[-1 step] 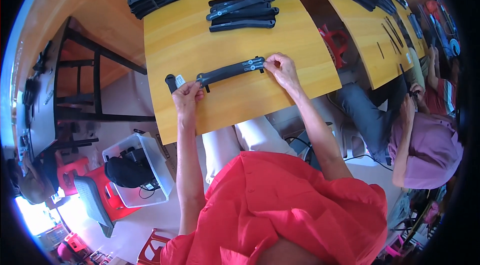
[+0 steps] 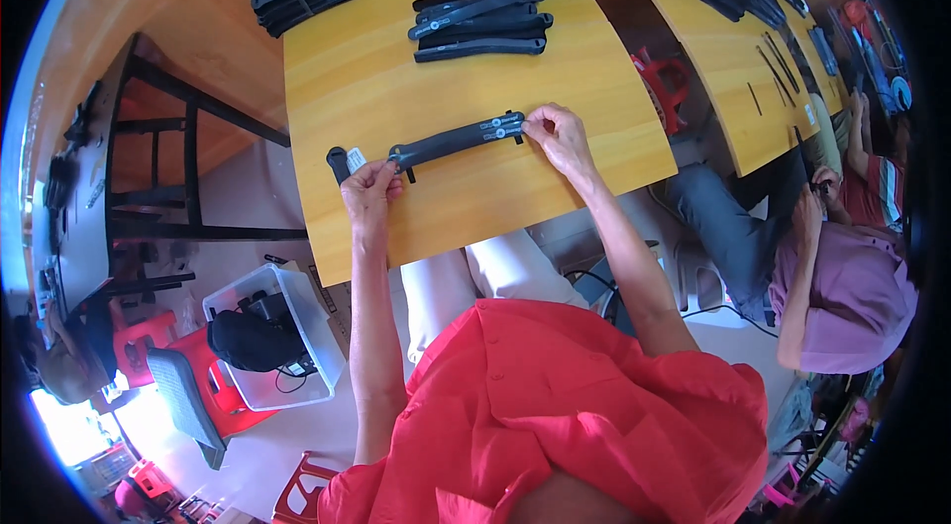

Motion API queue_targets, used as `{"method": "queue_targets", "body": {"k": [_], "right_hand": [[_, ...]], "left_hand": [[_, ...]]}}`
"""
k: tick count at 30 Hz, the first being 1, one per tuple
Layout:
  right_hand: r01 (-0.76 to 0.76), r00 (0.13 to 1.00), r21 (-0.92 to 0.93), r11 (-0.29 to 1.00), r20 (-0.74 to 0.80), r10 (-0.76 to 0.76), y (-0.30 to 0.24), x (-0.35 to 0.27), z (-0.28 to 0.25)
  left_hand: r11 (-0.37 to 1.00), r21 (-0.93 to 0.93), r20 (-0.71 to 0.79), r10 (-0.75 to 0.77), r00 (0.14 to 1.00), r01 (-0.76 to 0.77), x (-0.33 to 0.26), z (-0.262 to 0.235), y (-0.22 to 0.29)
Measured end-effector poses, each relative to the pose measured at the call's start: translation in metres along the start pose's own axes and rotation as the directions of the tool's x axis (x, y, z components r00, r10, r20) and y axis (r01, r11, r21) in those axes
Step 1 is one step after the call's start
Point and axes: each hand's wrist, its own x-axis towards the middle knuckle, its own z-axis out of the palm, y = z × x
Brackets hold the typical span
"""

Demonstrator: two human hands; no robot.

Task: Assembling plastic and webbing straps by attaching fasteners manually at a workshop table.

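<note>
On a yellow wooden table [image 2: 376, 98], a long black strap [image 2: 451, 140] lies stretched between two hands: the right hand [image 2: 557, 133] pinches its far end, the left hand [image 2: 369, 189] grips the near end beside a small white label [image 2: 357, 160].

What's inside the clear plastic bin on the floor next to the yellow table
The clear bin holds a bulky black bag-like item and some black cords. Whatever lies beneath that black item is covered and cannot be seen.

Long black strap [image 2: 451, 141], flat on table
</note>
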Motion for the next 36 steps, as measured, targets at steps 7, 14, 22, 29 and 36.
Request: {"method": "queue_targets", "body": {"k": [7,14,22,29,36], "right_hand": [[-0.037,0.999,-0.058,0.998,0.012,0.037,-0.011,0.007,-0.001],[-0.015,1.0,-0.047,0.999,-0.002,0.015,-0.006,0.006,0.001],[-0.013,1.0,-0.009,1.0,-0.027,0.013,-0.007,0.003,0.002],[-0.037,0.999,0.045,0.998,0.014,0.036,-0.01,0.003,-0.002],[0.025,0.998,-0.102,0.994,0.056,-0.019,-0.016,0.005,-0.005]], "left_hand": [[0.909,0.359,-0.08,0.254,0.964,-0.209,0.008,0.006,-0.01],[0.874,0.453,-0.162,0.277,0.947,-0.178,0.005,0.009,-0.01],[0.878,0.44,-0.174,0.291,0.941,-0.19,0.005,0.012,-0.013],[0.861,0.465,-0.156,0.308,0.939,-0.206,0.004,0.014,-0.01],[0.871,0.444,-0.147,0.3,0.943,-0.208,0.006,0.013,-0.013]]}}
